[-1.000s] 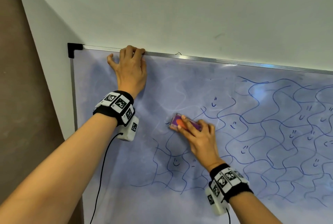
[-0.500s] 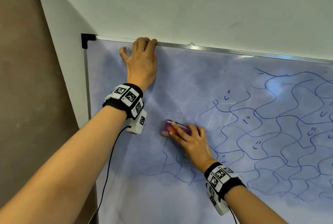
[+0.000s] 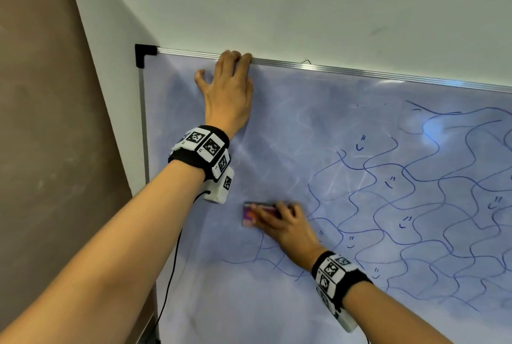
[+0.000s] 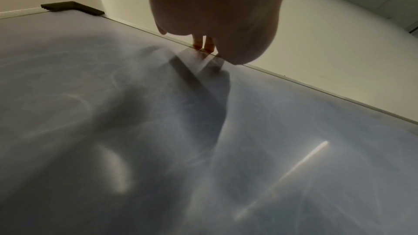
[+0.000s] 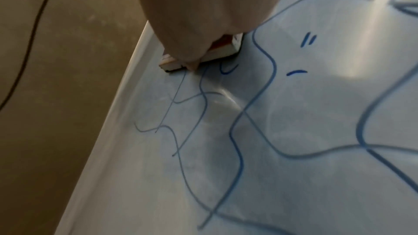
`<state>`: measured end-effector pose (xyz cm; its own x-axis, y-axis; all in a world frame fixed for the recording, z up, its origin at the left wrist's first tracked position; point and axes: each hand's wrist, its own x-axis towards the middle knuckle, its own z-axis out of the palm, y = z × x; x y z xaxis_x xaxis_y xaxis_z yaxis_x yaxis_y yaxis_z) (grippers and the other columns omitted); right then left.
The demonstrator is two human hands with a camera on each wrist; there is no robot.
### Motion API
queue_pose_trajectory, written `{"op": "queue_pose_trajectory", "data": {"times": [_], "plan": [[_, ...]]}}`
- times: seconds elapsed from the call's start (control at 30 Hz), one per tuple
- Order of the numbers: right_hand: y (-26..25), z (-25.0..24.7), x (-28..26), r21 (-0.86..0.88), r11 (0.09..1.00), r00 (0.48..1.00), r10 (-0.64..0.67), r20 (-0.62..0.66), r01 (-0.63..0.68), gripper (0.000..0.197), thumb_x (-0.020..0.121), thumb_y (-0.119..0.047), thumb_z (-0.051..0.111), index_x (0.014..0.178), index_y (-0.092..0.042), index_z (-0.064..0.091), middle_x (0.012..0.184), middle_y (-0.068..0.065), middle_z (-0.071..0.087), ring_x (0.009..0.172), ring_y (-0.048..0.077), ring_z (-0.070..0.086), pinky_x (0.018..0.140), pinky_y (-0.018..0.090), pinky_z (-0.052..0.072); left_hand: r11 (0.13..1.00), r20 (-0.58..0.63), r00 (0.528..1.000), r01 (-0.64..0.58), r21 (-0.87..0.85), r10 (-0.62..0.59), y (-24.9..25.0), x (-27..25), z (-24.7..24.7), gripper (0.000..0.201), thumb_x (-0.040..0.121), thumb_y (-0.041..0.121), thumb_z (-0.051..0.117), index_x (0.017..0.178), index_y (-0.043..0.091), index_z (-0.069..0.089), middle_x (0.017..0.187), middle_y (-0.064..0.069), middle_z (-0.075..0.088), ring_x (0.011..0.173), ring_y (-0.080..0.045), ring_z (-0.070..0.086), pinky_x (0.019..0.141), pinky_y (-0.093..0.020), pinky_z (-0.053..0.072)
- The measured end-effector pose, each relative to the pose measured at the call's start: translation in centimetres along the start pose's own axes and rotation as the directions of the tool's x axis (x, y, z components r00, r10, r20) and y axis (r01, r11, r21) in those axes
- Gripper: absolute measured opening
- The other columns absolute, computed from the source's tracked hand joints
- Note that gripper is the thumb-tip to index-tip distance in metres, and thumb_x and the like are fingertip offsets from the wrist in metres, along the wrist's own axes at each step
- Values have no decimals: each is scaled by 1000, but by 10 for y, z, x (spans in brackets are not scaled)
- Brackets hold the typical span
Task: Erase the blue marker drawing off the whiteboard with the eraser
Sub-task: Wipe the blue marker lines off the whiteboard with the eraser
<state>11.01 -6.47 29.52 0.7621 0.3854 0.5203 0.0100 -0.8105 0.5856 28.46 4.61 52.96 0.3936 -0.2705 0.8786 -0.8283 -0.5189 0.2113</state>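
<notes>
A wall-mounted whiteboard (image 3: 318, 111) carries a blue marker drawing (image 3: 415, 205) of wavy lines and small marks over its right and lower parts; its upper left is a smeared blue haze. My right hand (image 3: 279, 219) grips a small purple and orange eraser (image 3: 249, 214) flat against the board at the drawing's left edge. In the right wrist view the eraser (image 5: 217, 53) sits just above blue lines (image 5: 260, 113). My left hand (image 3: 230, 88) rests on the board with its fingers curled over the top frame (image 3: 360, 72), as the fingertips (image 4: 203, 44) show.
A black plastic corner piece (image 3: 142, 54) caps the board's top left. A brown wall surface (image 3: 55, 149) lies left of the board's frame. A thin black cable (image 3: 171, 274) hangs from my left wrist camera.
My right hand has slid the eraser left and downward along the board, wiping lines at the drawing's left edge. The left hand keeps its hold on the top frame.
</notes>
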Motion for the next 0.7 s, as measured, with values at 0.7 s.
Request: {"op": "queue_pose_trajectory", "data": {"times": [0.7], "plan": [[14,-2,-32,-15,991,989,-132,73,134,61,82,-10,60,136,-34,44,140,-8,50,105,31,44,84,42,34,997,63,997,-39,62,35,-6,0,-4,46,94,20,39,139,25,41,139,1,42,134,-15,35,100,-53,21]]}}
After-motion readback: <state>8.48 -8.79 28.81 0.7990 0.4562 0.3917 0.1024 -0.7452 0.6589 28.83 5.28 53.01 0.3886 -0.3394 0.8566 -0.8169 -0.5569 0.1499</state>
